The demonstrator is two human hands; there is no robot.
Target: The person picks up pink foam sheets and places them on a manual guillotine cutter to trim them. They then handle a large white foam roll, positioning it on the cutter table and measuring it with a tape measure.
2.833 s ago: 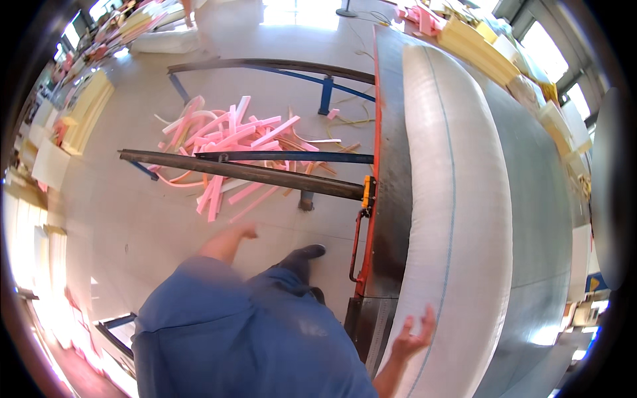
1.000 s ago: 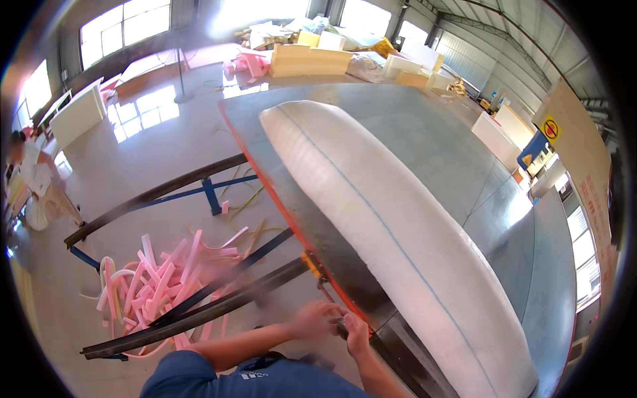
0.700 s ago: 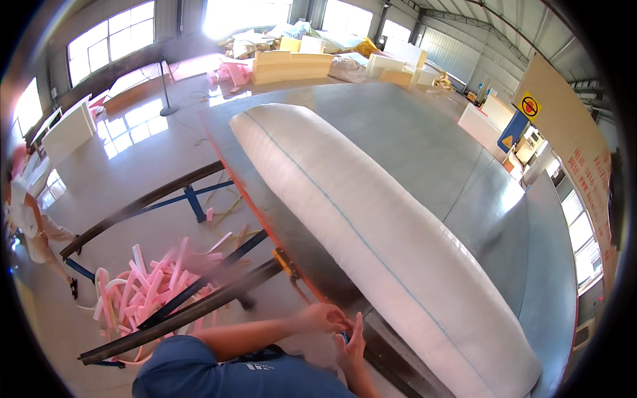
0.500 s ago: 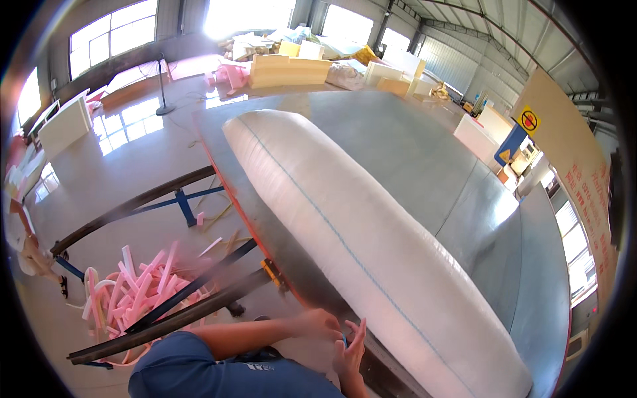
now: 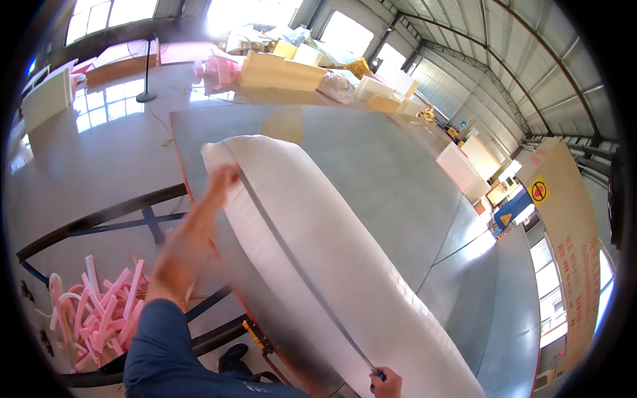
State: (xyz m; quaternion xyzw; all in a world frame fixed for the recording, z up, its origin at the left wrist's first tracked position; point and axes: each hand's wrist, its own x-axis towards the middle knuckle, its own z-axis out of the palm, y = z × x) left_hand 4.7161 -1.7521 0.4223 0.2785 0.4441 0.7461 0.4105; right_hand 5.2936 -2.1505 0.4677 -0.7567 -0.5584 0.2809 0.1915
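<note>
A long white roll-shaped bundle [image 5: 345, 232] in a smooth wrapping lies diagonally in front of me. My left hand [image 5: 224, 178] reaches to its far left end, blurred, fingers curled at the end of a thin grey strip. The strip runs straight along the bundle's top to my right hand [image 5: 387, 383] near the lower edge. It looks like the blade of a tape measure [image 5: 302, 273]. My right hand is closed round a small dark-blue piece, mostly hidden by the fingers.
The bundle rests on a wide grey metal table [image 5: 391, 172] with a red edge. A dark curved frame [image 5: 99, 219] stands left. Pink foam offcuts [image 5: 106, 312] lie on the floor. A pedestal fan [image 5: 146, 93], foam blocks [image 5: 282, 71] and a cardboard panel [image 5: 564, 232] are farther off.
My hands were close together near the lower edge. My left arm has swung out to the bundle's far end, and the grey strip now spans between the hands. The view has shifted.
</note>
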